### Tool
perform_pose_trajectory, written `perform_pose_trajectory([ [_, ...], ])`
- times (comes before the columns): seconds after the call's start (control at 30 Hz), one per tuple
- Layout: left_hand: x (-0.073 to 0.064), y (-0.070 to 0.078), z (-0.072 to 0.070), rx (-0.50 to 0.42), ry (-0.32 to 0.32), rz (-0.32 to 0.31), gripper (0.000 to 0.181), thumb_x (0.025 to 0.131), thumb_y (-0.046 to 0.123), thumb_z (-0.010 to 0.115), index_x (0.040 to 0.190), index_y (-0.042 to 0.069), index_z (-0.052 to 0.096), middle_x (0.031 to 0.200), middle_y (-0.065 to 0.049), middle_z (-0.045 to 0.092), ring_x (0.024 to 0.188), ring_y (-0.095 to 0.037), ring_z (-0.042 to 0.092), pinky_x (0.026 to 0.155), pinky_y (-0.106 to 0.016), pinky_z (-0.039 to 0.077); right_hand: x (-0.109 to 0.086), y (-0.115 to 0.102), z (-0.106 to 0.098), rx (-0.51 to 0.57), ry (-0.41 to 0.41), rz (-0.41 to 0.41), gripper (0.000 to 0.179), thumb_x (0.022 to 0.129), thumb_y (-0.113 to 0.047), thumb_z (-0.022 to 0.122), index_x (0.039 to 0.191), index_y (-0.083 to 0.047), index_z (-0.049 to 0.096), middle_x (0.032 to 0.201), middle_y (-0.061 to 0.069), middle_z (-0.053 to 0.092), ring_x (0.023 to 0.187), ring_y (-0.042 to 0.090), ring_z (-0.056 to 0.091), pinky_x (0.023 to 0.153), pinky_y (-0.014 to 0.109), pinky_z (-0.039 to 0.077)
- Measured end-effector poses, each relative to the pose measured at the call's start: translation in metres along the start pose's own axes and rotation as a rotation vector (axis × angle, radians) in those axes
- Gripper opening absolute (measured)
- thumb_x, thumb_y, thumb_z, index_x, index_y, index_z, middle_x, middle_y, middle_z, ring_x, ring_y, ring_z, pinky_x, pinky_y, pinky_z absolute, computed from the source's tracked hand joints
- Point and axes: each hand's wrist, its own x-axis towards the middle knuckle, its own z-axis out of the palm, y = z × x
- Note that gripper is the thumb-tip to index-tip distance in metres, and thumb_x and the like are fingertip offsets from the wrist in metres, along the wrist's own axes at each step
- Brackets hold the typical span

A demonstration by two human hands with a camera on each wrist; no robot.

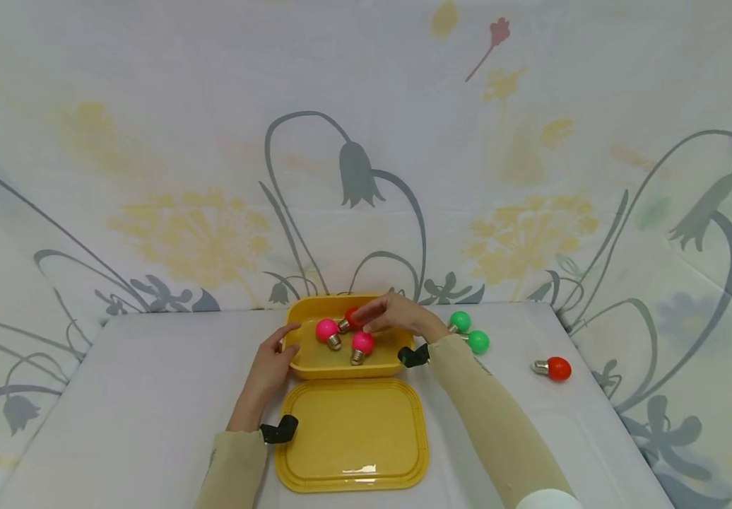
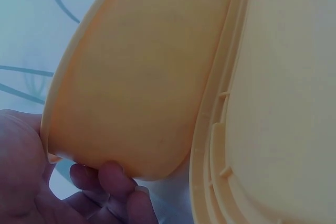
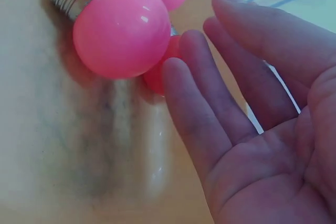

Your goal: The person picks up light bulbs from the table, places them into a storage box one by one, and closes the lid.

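A shallow yellow container (image 1: 315, 370) stands near the back, with two pink bulbs and a red bulb (image 1: 353, 317) inside. My left hand (image 1: 269, 362) grips its left end, fingers curled at the wall in the left wrist view. Over the container's right half reaches my right hand (image 1: 398, 315), holding nothing, its fingers loosely extended. In the right wrist view its fingertips are right beside a pink bulb (image 3: 122, 31), with the red bulb (image 3: 157, 74) partly hidden behind. The other pink bulb (image 1: 326, 330) lies left of it.
The flat yellow lid (image 1: 352, 435) lies directly in front of the container. Two green bulbs (image 1: 460, 322) lie on the white cloth just right of the container, near the right forearm. Farther right is another red bulb (image 1: 559, 368). A floral-print cloth (image 1: 366, 141) rises behind.
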Motion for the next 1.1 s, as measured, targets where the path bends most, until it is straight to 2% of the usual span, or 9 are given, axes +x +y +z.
perform_pose_trajectory([
  [0.2, 0.000, 0.001, 0.003, 0.013, 0.010, -0.014, 0.044, 0.102, 0.017, 0.053, 0.145, 0.021, 0.051, 0.142, -0.016, 0.044, 0.116, -0.032, 0.042, 0.087, -0.036, 0.043, -0.005, -0.003, 0.000, -0.002, 0.008, -0.025, 0.036, 0.090, -0.002, 0.070, 0.126, -0.001, 0.067, 0.124, 0.013, 0.068, 0.115, 0.026, 0.062, 0.095, 0.037, 0.052],
  [0.33, 0.001, 0.000, 0.003, 0.012, 0.009, -0.012, 0.044, 0.102, 0.016, 0.052, 0.146, 0.021, 0.051, 0.144, -0.016, 0.043, 0.118, -0.032, 0.041, 0.089, -0.039, 0.044, -0.007, -0.004, 0.000, -0.016, 0.008, -0.050, 0.036, 0.090, -0.004, 0.070, 0.126, -0.001, 0.067, 0.125, 0.015, 0.067, 0.115, 0.028, 0.062, 0.094, 0.034, 0.053],
  [0.4, 0.001, 0.000, 0.003, 0.018, 0.013, -0.003, 0.044, 0.102, 0.016, 0.052, 0.146, 0.021, 0.051, 0.149, -0.016, 0.041, 0.120, -0.032, 0.041, 0.096, -0.040, 0.044, -0.007, -0.004, 0.000, -0.027, 0.004, -0.068, 0.036, 0.091, -0.004, 0.069, 0.126, 0.000, 0.067, 0.125, 0.015, 0.067, 0.115, 0.028, 0.062, 0.095, 0.034, 0.052],
  [0.5, 0.001, -0.001, 0.002, 0.018, 0.017, 0.011, 0.044, 0.102, 0.015, 0.052, 0.145, 0.020, 0.052, 0.145, -0.017, 0.045, 0.115, -0.034, 0.044, 0.087, -0.039, 0.045, -0.009, -0.004, -0.001, -0.031, -0.003, -0.088, 0.037, 0.091, -0.005, 0.069, 0.127, 0.002, 0.065, 0.127, 0.016, 0.066, 0.117, 0.030, 0.061, 0.096, 0.034, 0.051],
  [0.63, 0.001, -0.002, 0.001, 0.018, 0.011, 0.017, 0.044, 0.101, 0.014, 0.052, 0.145, 0.019, 0.051, 0.148, -0.018, 0.043, 0.120, -0.035, 0.043, 0.101, -0.045, 0.045, -0.012, -0.005, -0.002, -0.026, 0.008, -0.099, 0.037, 0.092, -0.004, 0.068, 0.128, 0.002, 0.065, 0.129, 0.018, 0.064, 0.118, 0.030, 0.060, 0.097, 0.035, 0.051],
  [0.73, 0.002, -0.002, 0.001, 0.015, 0.008, 0.011, 0.044, 0.102, 0.015, 0.051, 0.145, 0.019, 0.051, 0.154, -0.018, 0.038, 0.127, -0.033, 0.038, 0.111, -0.050, 0.035, -0.014, -0.006, -0.003, -0.027, 0.023, -0.105, 0.034, 0.092, -0.003, 0.067, 0.126, 0.001, 0.067, 0.129, 0.019, 0.063, 0.117, 0.028, 0.061, 0.097, 0.036, 0.051],
  [1.0, 0.001, -0.001, 0.001, 0.017, 0.014, 0.003, 0.044, 0.102, 0.014, 0.051, 0.145, 0.020, 0.051, 0.144, -0.016, 0.044, 0.116, -0.031, 0.042, 0.094, -0.040, 0.044, -0.025, -0.013, -0.009, -0.064, 0.038, -0.114, 0.037, 0.093, -0.003, 0.065, 0.129, 0.003, 0.063, 0.130, 0.020, 0.063, 0.121, 0.037, 0.058, 0.099, 0.038, 0.050],
  [1.07, 0.001, 0.000, 0.002, 0.013, 0.017, 0.001, 0.044, 0.102, 0.014, 0.052, 0.145, 0.020, 0.052, 0.134, -0.018, 0.048, 0.109, -0.032, 0.045, 0.083, -0.036, 0.045, -0.027, -0.014, -0.010, -0.060, 0.038, -0.119, 0.037, 0.093, -0.003, 0.065, 0.130, 0.004, 0.063, 0.130, 0.021, 0.063, 0.122, 0.039, 0.057, 0.099, 0.039, 0.050],
  [1.1, 0.000, 0.000, 0.002, 0.017, 0.020, 0.000, 0.044, 0.102, 0.015, 0.052, 0.145, 0.020, 0.052, 0.134, -0.017, 0.048, 0.107, -0.031, 0.045, 0.083, -0.033, 0.045, -0.028, -0.014, -0.011, -0.060, 0.040, -0.124, 0.037, 0.094, -0.004, 0.065, 0.130, 0.004, 0.063, 0.130, 0.021, 0.063, 0.122, 0.039, 0.057, 0.099, 0.039, 0.049],
])
